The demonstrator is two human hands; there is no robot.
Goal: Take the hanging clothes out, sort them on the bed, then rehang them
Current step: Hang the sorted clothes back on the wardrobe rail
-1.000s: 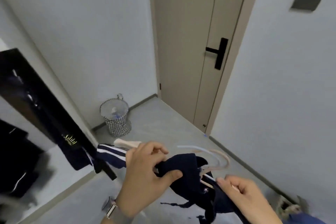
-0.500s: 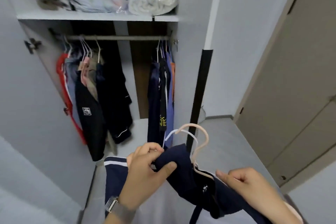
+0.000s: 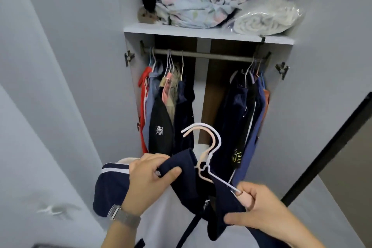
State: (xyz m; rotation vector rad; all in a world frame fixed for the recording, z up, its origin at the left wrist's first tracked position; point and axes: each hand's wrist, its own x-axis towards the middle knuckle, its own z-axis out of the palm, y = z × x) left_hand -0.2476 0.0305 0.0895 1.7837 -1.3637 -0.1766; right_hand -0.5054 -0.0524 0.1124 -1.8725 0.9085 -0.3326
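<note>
I face an open wardrobe. My left hand (image 3: 150, 182) grips one end of navy blue clothes (image 3: 203, 193) with white stripes, draped over two hangers (image 3: 211, 147), one pink and one white, hooks pointing up. My right hand (image 3: 259, 205) pinches the hangers' other end and the navy cloth. Behind them runs the wardrobe rail (image 3: 203, 54). On it hang a left group of clothes (image 3: 163, 110) in red, blue, pink, black and navy, and a right group of clothes (image 3: 247, 110) in navy, black, blue and orange. The rail's middle stretch is bare.
The shelf (image 3: 201, 33) above the rail holds a crumpled pale bundle (image 3: 197, 0), a dark item and a bagged white blanket (image 3: 265, 18). Both wardrobe doors stand open, the left door (image 3: 70, 66) and the right door (image 3: 332, 66). A black door edge (image 3: 330, 147) slants at right.
My view has swung from the room door and floor basket round to the wardrobe, now closer and centred. Both hands still hold the navy clothes and hangers, whose hooks now point up.
</note>
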